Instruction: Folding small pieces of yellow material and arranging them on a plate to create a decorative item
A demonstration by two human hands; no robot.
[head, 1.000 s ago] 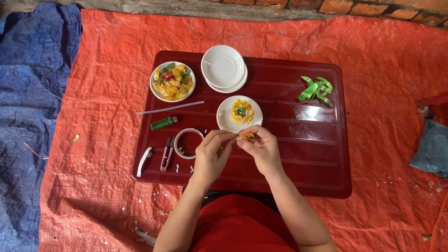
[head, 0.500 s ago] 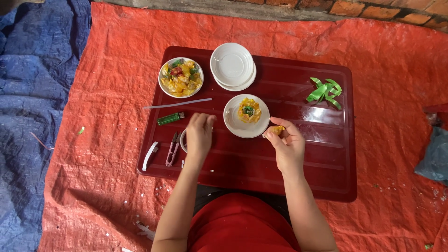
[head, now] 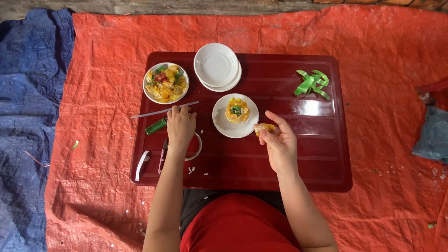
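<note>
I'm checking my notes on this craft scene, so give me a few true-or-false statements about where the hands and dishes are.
1. The right hand holds a small yellow-orange piece in its grip. True.
2. The left hand rests on the stack of empty white plates. False: it reaches toward the thin grey stick and the green lighter.
3. The white bowl of mixed colourful pieces sits left of the plate stack. True.
4. The green ribbon strips lie off the dark red tray, on the blue tarp. False: they lie on the tray's far right part.
</note>
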